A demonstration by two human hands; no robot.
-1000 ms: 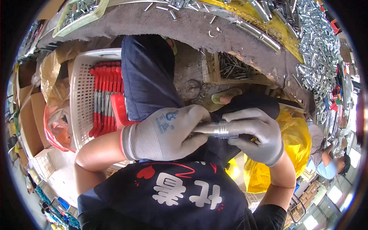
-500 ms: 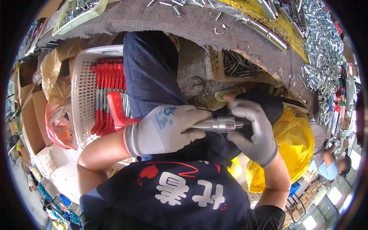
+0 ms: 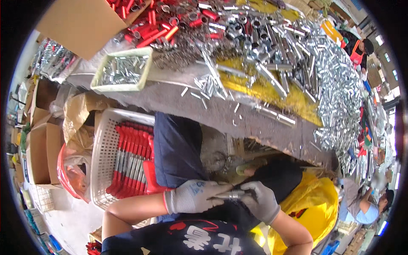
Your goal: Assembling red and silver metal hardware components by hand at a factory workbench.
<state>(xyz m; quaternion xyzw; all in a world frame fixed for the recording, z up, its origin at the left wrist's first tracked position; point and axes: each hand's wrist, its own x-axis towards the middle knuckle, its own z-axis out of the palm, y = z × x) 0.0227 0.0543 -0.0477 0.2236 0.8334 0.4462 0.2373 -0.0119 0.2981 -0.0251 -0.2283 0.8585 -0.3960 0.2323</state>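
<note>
My left hand, in a grey coated glove, is closed around a metal shaft tool above my lap. A spring or threaded section shows at the shaft's right end. My right hand, gloved alike, has its fingers bent round that end and covers the tip. Beside my left wrist a red bent handle sticks out; it seems to belong to the held tool, but the glove hides the join. Left of my leg, a white plastic basket holds several red-handled metal tools laid side by side.
A worktable edge crosses ahead, with a tray of small pins, loose metal tubes and a heap of small parts. A yellow bag lies at my right. Cardboard boxes stand left. Another person sits far right.
The view has tilted up, showing more of the worktable. My right fingers, spread about the shaft's end before, are now closer together on it. My left hand still grips the shaft.
</note>
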